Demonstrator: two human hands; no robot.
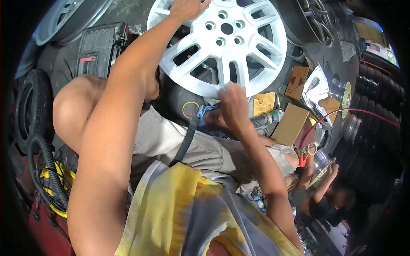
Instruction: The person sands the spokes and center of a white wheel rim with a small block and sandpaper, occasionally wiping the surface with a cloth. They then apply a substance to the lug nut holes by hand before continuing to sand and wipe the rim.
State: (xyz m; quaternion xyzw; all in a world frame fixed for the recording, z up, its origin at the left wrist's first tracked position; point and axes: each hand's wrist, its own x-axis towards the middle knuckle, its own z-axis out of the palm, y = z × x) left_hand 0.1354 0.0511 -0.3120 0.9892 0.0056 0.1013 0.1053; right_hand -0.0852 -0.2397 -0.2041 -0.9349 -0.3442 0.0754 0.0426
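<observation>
The left hand [188, 8] lies spread flat on the top of the white wheel [230, 42], while the right hand [230, 109] pinches a blue cloth [205, 114] at its lower rim.

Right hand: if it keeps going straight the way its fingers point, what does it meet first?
The right hand points up-frame at the lower rim of the white alloy wheel; its fingertips already look to be at that rim edge, so the wheel comes first. Depth is hard to judge, so actual contact is uncertain.

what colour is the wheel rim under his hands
White, seen in the head view: wheel rim.
</observation>
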